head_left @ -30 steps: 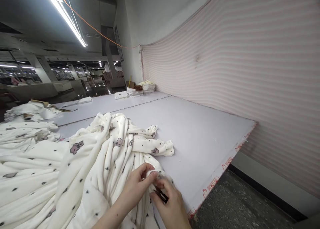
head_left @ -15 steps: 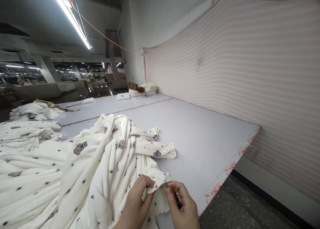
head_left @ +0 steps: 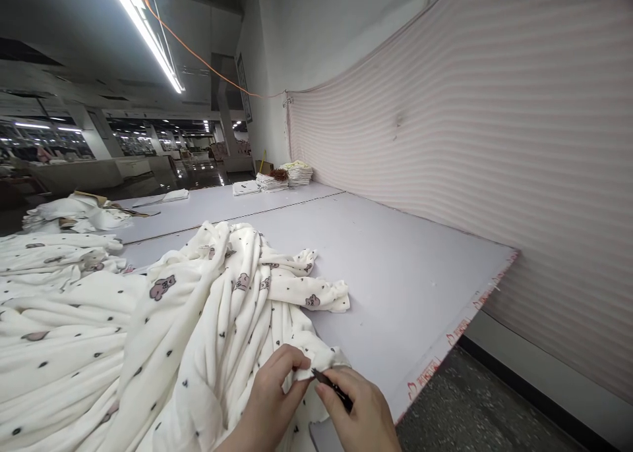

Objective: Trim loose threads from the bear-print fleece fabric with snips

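White fleecy clothing [head_left: 192,346] with bear prints and dark spots lies heaped in front of me, sleeves spread toward the right. My left hand [head_left: 274,393] pinches an edge of this cloth between thumb and fingers. Close beside it, my right hand [head_left: 363,406] is closed around small black thread snips [head_left: 336,389]. Their pointed tip is at the cloth edge, right by my left fingertips. Whether the blades are apart is too small to make out.
The pale table [head_left: 395,267] ends at a taped edge [head_left: 457,333] on the right. Pink striped cloth [head_left: 445,142] hangs along the wall. Folded white stacks [head_left: 271,182] sit at the far end, with more white cloth [head_left: 74,215] at the left.
My right hand has turned and brought the snips' tip leftward to the cloth edge near my left fingers. My left hand keeps its pinch. The view has shifted slightly.
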`<state>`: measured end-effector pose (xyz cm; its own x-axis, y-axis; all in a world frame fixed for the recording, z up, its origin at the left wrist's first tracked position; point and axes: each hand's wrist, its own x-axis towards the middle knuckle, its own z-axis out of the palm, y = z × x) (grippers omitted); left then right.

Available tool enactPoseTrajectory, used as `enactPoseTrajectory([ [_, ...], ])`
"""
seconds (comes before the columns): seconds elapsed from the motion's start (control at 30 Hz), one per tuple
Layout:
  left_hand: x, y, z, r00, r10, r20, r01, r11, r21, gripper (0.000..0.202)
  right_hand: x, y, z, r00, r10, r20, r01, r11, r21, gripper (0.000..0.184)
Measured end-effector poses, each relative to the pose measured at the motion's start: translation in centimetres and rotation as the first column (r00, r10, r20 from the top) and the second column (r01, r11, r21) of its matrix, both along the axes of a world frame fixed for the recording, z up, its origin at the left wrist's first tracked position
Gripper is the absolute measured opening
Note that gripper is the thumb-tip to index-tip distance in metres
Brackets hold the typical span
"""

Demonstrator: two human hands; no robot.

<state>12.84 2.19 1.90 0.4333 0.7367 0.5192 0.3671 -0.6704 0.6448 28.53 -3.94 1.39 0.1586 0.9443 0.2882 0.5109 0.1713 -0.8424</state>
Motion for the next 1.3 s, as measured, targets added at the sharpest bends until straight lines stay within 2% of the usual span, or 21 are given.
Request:
enactPoseTrajectory([
  [0.4, 0.1, 0.1, 0.3, 1.000, 0.000, -0.020, -0.001, 1.000, -0.028, 0.017, 0.0, 0.1, 0.0, 0.995, -0.002, -0.099, 0.004, 1.000, 0.016, 0.019],
  [0.53, 0.1, 0.1, 0.6, 0.999, 0.045, 0.005, -0.045, 0.997, -0.057, 0.008, 0.0, 0.1, -0.4, 0.984, -0.142, -0.103, 0.142, 0.990, -0.007, 0.023],
  [0.57, 0.1, 0.2, 0.8, 0.998, 0.062, 0.022, -0.060, 0.994, -0.087, 0.005, 0.1, 0.3, -0.5, 0.981, -0.166, -0.098, 0.165, 0.986, -0.015, 0.029],
  [0.6, 0.1, 0.3, 1.0, 0.997, 0.066, 0.049, -0.057, 0.984, -0.170, 0.003, 0.1, 0.6, -0.6, 0.983, -0.158, -0.094, 0.157, 0.987, -0.016, 0.031],
  [0.63, 0.1, 0.4, 1.2, 0.995, 0.053, 0.081, -0.027, 0.956, -0.294, 0.005, 0.2, 1.0, -0.6, 0.987, -0.127, -0.094, 0.127, 0.992, -0.012, 0.027],
  [0.67, 0.1, 0.5, 1.4, 0.993, 0.031, 0.118, 0.024, 0.899, -0.436, 0.010, 0.2, 1.4, -0.6, 0.991, -0.087, -0.101, 0.087, 0.996, -0.001, 0.018],
  [0.73, 0.1, 0.7, 1.6, 0.981, 0.000, 0.196, 0.135, 0.724, -0.676, 0.021, 0.3, 2.4, -0.6, 0.988, -0.039, -0.146, 0.043, 0.999, 0.024, 0.018],
  [0.77, 0.1, 0.7, 1.7, 0.974, 0.002, 0.225, 0.170, 0.648, -0.742, 0.027, 0.2, 2.7, -0.6, 0.981, -0.050, -0.189, 0.056, 0.998, 0.027, 0.020],
  [0.8, 0.1, 0.8, 1.7, 0.970, 0.010, 0.243, 0.188, 0.604, -0.775, 0.031, 0.1, 2.9, -0.6, 0.968, -0.071, -0.241, 0.080, 0.996, 0.026, 0.020],
  [0.87, 0.0, 0.9, 1.6, 0.963, 0.029, 0.266, 0.203, 0.569, -0.797, 0.035, -0.2, 2.9, -0.8, 0.940, -0.053, -0.338, 0.077, 0.995, 0.058, 0.019],
  [0.93, 0.0, 0.9, 1.5, 0.960, 0.039, 0.278, 0.210, 0.559, -0.802, 0.036, -0.7, 2.5, -0.9, 0.934, 0.025, -0.357, 0.032, 0.988, 0.154, 0.018],
  [1.03, 0.0, 0.8, 1.3, 0.956, 0.049, 0.289, 0.214, 0.557, -0.802, 0.035, -1.1, 2.0, -1.2, 0.966, 0.103, -0.235, -0.048, 0.972, 0.228, 0.018],
  [1.1, -0.1, 0.7, 1.3, 0.953, 0.045, 0.300, 0.224, 0.561, -0.797, 0.034, -1.2, 1.9, -1.4, 0.983, 0.074, -0.166, -0.046, 0.985, 0.164, 0.014],
  [1.2, 0.0, 0.6, 1.5, 0.959, -0.025, 0.282, 0.238, 0.608, -0.757, 0.036, -1.3, 2.3, -1.8, 0.994, -0.009, -0.107, 0.018, 0.996, 0.089, 0.023],
  [1.3, 0.1, 0.6, 1.8, 0.971, -0.112, 0.212, 0.233, 0.653, -0.721, 0.028, -1.4, 2.6, -2.0, 0.989, -0.050, -0.141, 0.060, 0.996, 0.070, 0.025],
])
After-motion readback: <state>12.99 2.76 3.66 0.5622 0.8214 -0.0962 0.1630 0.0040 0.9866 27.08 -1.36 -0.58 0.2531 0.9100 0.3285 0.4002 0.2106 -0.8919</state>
